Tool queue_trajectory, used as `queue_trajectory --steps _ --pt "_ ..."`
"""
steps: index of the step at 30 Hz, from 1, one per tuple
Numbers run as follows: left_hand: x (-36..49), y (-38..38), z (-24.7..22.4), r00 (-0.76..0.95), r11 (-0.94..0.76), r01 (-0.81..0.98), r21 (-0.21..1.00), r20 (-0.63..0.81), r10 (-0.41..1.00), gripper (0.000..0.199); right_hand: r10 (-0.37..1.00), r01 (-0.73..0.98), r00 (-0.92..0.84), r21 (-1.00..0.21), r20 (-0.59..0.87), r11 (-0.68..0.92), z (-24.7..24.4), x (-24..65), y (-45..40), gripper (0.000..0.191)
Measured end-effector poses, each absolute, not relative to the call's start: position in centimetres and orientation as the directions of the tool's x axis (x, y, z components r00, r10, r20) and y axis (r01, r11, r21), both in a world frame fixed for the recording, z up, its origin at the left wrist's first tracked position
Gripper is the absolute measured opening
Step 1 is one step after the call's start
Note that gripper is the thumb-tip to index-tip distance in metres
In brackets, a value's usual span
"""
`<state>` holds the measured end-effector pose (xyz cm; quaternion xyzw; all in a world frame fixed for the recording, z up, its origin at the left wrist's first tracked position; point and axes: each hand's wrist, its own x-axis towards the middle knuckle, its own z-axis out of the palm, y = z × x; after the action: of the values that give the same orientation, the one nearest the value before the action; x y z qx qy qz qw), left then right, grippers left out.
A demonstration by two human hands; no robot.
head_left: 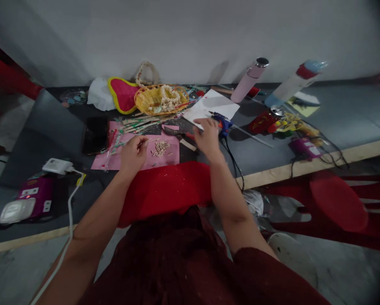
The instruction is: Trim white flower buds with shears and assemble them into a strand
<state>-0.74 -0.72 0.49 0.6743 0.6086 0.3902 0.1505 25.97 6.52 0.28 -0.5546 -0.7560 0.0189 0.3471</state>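
My left hand (134, 153) is closed in a pinch over the pink sheet (174, 159), with a thin pale stick (153, 140) sticking out from its fingertips to the right. Just right of it lies a small heap of short cut pieces (161, 148). Fingers apart, my right hand (208, 134) hovers by the edge of a white paper (220, 101), with nothing visible in its grasp. Beside its fingers is a blue glue gun (222, 123) with an orange trigger. Hand pruners (174, 131) with red-orange handles lie between my hands, their handle ends partly covered by my right hand.
Behind are a yellow basket (142, 101), green-marked sticks (142, 123) and a pink-yellow cushion (124, 95). A phone (95, 135) and power strip (34, 199) lie left. A pink flask (249, 81), bottle (291, 84) and red can (266, 120) stand right. Cords hang over the front edge.
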Motion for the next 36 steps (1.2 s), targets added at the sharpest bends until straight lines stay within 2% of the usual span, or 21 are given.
queue_trajectory --steps 6,10,14,17,20,24,26,29,32,34,36 --pt "-2.2 0.1 0.7 -0.081 -0.104 0.815 0.57 0.29 0.954 0.026 0.893 0.942 0.098 -0.33 0.44 0.059 -0.3 35.0 8.3 0.027" --pt "-2.6 0.3 0.5 -0.086 -0.071 0.873 0.483 0.296 0.951 0.034 0.923 0.916 0.257 -0.378 0.288 -0.137 -1.3 38.0 8.4 0.035" --pt "-2.3 0.3 0.2 -0.068 -0.085 0.901 0.426 0.332 0.941 0.039 0.935 0.89 0.325 -0.38 0.142 -0.252 -1.2 38.5 9.1 0.043" --pt "-1.6 0.0 0.1 0.023 -0.128 0.907 0.402 0.255 0.967 0.033 0.949 0.895 0.315 -0.338 0.018 -0.291 -0.5 38.3 10.1 0.049" --pt "-0.9 -0.4 0.1 0.046 -0.108 0.924 0.367 0.174 0.984 0.031 0.94 0.867 0.34 -0.381 -0.02 -0.322 -0.2 38.3 10.7 0.041" --pt "-0.8 -0.7 0.0 0.005 -0.049 0.945 0.324 0.136 0.991 0.037 0.903 0.659 0.428 -0.69 0.018 -0.299 -0.3 38.5 9.7 0.026" --pt "-0.9 -0.7 -0.1 -0.013 -0.036 0.947 0.318 0.151 0.989 0.039 0.9 0.559 0.435 -0.788 0.013 -0.258 -0.4 38.4 8.6 0.022" --pt "-1.0 -0.5 -0.1 -0.036 -0.027 0.948 0.316 0.189 0.981 0.037 0.92 0.303 0.391 -0.947 0.022 -0.106 -0.2 38.0 6.5 0.019" --pt "-0.8 -0.4 -0.1 -0.031 -0.033 0.94 0.34 0.181 0.983 0.033 0.95 -0.006 0.311 -1.0 -0.006 -0.005 0.2 37.1 4.5 0.026" --pt "-0.7 -0.3 -0.1 -0.022 -0.038 0.935 0.352 0.164 0.986 0.032 0.972 -0.162 0.208 -0.984 -0.112 -0.079 0.6 36.3 3.3 0.035" --pt "-0.5 -0.3 -0.1 0.003 -0.061 0.931 0.36 0.161 0.987 0.031 0.965 -0.238 0.174 -0.959 -0.196 -0.152 0.9 35.5 2.2 0.041"
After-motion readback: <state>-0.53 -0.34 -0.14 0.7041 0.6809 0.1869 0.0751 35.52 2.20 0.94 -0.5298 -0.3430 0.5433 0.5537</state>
